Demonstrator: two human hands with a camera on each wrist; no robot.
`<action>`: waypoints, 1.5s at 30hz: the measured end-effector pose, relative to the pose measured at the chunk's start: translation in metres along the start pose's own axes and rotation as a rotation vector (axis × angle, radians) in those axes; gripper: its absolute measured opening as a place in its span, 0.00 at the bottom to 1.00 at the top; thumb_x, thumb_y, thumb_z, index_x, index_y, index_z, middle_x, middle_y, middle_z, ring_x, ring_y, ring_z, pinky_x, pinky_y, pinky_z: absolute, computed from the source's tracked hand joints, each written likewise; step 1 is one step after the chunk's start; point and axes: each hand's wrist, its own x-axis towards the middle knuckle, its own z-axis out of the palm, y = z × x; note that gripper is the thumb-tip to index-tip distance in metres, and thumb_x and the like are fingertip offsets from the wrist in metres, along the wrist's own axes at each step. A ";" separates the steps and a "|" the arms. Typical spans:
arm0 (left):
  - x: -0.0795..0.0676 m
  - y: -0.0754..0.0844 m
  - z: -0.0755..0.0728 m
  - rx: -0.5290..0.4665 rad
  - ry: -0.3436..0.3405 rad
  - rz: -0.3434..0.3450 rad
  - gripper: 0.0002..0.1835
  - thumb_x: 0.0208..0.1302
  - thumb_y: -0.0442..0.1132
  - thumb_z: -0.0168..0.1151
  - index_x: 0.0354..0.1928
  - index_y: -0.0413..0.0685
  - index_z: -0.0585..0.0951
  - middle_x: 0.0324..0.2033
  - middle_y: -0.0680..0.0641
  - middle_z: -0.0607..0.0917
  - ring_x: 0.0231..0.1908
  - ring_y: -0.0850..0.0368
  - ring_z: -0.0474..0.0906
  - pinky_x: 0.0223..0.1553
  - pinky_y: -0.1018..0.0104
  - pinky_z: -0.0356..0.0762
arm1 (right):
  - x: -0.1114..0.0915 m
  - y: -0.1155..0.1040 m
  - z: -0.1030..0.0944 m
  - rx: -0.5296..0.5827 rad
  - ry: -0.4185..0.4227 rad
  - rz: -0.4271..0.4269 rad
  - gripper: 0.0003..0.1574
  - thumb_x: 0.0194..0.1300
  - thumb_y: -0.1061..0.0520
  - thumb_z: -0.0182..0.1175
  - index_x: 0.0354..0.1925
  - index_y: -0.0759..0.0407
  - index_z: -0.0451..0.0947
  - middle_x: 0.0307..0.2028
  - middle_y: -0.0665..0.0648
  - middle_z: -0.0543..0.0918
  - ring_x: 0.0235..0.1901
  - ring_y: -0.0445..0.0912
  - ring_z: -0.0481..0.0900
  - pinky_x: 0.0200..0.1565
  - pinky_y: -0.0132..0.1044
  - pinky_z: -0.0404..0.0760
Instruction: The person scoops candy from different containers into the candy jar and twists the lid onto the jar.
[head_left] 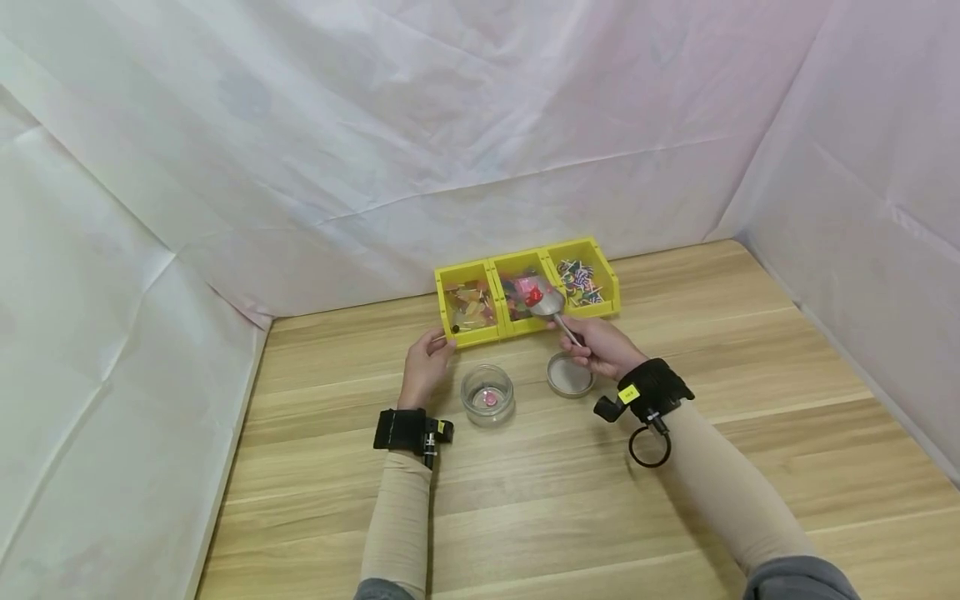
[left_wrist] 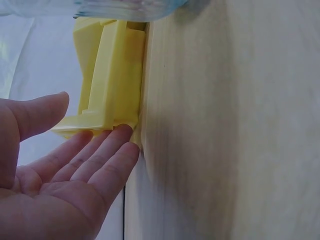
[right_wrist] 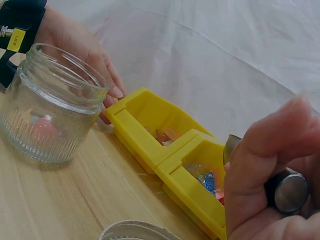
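Note:
My right hand [head_left: 604, 345] grips the handle of a metal spoon [head_left: 553, 307], whose bowl carries something red and sits over the middle section of a yellow three-part bin [head_left: 497, 335]. In the right wrist view the spoon's round handle end [right_wrist: 291, 193] pokes out of the curled fingers. My left hand [head_left: 424, 367] is at the bin's left front corner. Its fairly straight fingers touch the yellow end wall [left_wrist: 92, 122], thumb held apart. Between the hands stands an open glass jar [head_left: 487, 414] with a small pink piece [head_left: 491, 399] inside.
A round lid [head_left: 570, 375] lies on the wooden table [head_left: 517, 508], right of the jar and below the right hand. Brownish pieces lie in the bin's left section, striped sticks [head_left: 581, 283] in the right one. White sheeting [head_left: 360, 175] hangs close behind the bin.

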 end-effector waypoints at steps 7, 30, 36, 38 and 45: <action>-0.003 0.001 -0.002 0.014 0.003 -0.003 0.23 0.70 0.44 0.61 0.65 0.48 0.74 0.60 0.37 0.79 0.62 0.42 0.74 0.62 0.49 0.74 | -0.004 0.001 0.002 -0.007 -0.010 0.005 0.24 0.82 0.49 0.37 0.60 0.66 0.62 0.20 0.50 0.72 0.12 0.34 0.62 0.14 0.24 0.66; -0.016 -0.001 -0.012 -0.013 -0.018 0.005 0.23 0.71 0.44 0.60 0.65 0.49 0.74 0.60 0.41 0.79 0.62 0.45 0.75 0.63 0.51 0.74 | -0.021 -0.002 0.011 -0.053 -0.040 -0.013 0.31 0.81 0.49 0.38 0.67 0.72 0.55 0.22 0.49 0.74 0.12 0.33 0.62 0.14 0.22 0.66; -0.021 0.000 -0.015 -0.013 -0.043 -0.027 0.23 0.72 0.45 0.59 0.66 0.50 0.73 0.61 0.43 0.78 0.62 0.46 0.74 0.63 0.51 0.74 | -0.027 0.000 0.011 -0.085 -0.049 -0.027 0.30 0.81 0.49 0.39 0.66 0.71 0.56 0.23 0.49 0.74 0.13 0.33 0.62 0.14 0.22 0.67; -0.023 0.001 -0.016 -0.013 -0.049 -0.037 0.23 0.72 0.44 0.58 0.66 0.50 0.73 0.61 0.44 0.78 0.62 0.47 0.74 0.63 0.51 0.74 | -0.028 0.000 0.011 -0.088 -0.052 -0.027 0.30 0.81 0.49 0.40 0.66 0.71 0.57 0.23 0.49 0.74 0.12 0.33 0.62 0.14 0.22 0.67; -0.027 -0.001 -0.018 0.005 -0.062 -0.032 0.22 0.72 0.45 0.58 0.65 0.49 0.74 0.61 0.45 0.78 0.62 0.48 0.74 0.63 0.51 0.73 | -0.035 0.004 0.013 -0.120 -0.066 -0.025 0.28 0.81 0.50 0.39 0.66 0.71 0.59 0.22 0.49 0.73 0.12 0.33 0.61 0.14 0.22 0.66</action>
